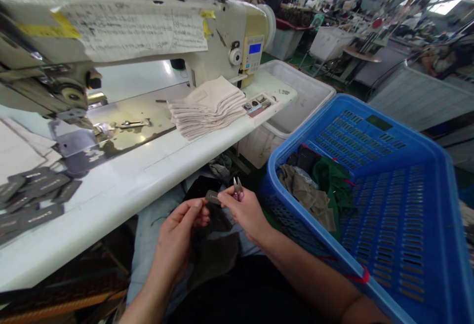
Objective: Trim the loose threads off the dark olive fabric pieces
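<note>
Over my lap, a small dark grey label patch (213, 197) with light lettering is held between my two hands. My left hand (184, 221) is closed, thumb and forefinger pinched at the patch's left end; a fine thread there would be too small to make out. My right hand (245, 210) pinches the patch's right end. It also grips a pair of thread snips (237, 189), whose pointed blades stick up above the fingers, slightly apart. Dark fabric pieces (215, 255) lie on my lap beneath the hands. More label patches (42, 185) lie heaped on the table's left end.
A sewing machine (222, 32) stands on the white table (148, 176), with a stack of beige fabric pieces (211, 106) beside its bed. At my right stands a blue basket (392, 200) with green and brown cloth inside. Behind it is a white bin (314, 87).
</note>
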A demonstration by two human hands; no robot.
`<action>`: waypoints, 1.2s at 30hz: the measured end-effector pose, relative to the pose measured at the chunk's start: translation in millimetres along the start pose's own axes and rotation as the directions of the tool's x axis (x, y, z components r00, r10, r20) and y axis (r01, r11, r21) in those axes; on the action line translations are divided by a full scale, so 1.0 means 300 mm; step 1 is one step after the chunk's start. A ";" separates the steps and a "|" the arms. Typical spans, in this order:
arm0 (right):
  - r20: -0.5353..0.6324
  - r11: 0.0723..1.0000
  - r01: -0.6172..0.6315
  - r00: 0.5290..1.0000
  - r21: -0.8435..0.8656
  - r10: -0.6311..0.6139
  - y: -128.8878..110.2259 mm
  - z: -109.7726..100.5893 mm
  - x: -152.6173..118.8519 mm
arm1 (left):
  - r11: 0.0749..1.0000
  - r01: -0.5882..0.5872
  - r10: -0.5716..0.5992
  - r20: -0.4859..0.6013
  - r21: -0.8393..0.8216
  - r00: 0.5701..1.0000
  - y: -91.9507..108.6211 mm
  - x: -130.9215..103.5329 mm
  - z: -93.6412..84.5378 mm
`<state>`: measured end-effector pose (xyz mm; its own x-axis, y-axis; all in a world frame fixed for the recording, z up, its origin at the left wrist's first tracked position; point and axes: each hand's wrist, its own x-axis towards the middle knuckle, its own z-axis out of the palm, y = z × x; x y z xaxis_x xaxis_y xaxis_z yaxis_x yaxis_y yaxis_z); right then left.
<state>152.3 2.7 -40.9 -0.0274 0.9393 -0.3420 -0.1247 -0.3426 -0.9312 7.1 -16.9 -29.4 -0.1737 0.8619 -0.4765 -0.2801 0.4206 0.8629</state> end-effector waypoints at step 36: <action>0.067 0.998 0.036 0.997 -0.056 -0.032 0.009 -0.001 -0.063 | 0.999 -0.053 0.053 0.074 0.002 0.996 -0.023 -0.015 0.040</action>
<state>152.8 -16.0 -36.8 -0.0897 0.9488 -0.3029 -0.0696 -0.3094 -0.9484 21.3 -20.2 -31.2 -0.1179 0.9016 -0.4163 -0.2687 0.3746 0.8874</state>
